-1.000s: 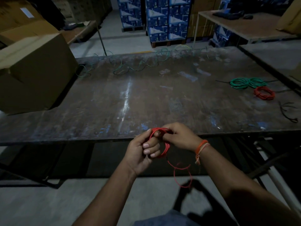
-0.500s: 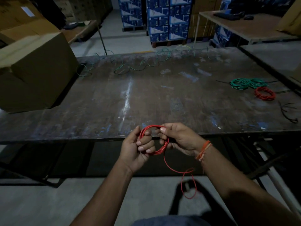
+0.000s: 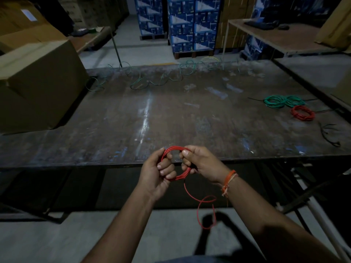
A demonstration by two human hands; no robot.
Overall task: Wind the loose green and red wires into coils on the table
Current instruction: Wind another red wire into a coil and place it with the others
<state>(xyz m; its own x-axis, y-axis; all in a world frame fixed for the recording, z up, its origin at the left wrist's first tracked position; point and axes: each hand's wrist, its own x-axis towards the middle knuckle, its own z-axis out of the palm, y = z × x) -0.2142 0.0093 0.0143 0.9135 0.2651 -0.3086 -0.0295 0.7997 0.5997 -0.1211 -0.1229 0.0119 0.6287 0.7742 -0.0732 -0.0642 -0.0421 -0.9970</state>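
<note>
Both hands' grip closed on red coil: left hand at 9 o'clock, right hand at 3. Hanging tail shorter than second ago; winding nearly finished.

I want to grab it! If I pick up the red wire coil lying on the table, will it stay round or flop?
The red coil on the table probably keeps its ring shape: its loops lie bunched together. It likely feels light, being thin wire. Its loose end could dangle and spring, like the tail below the hands.
</note>
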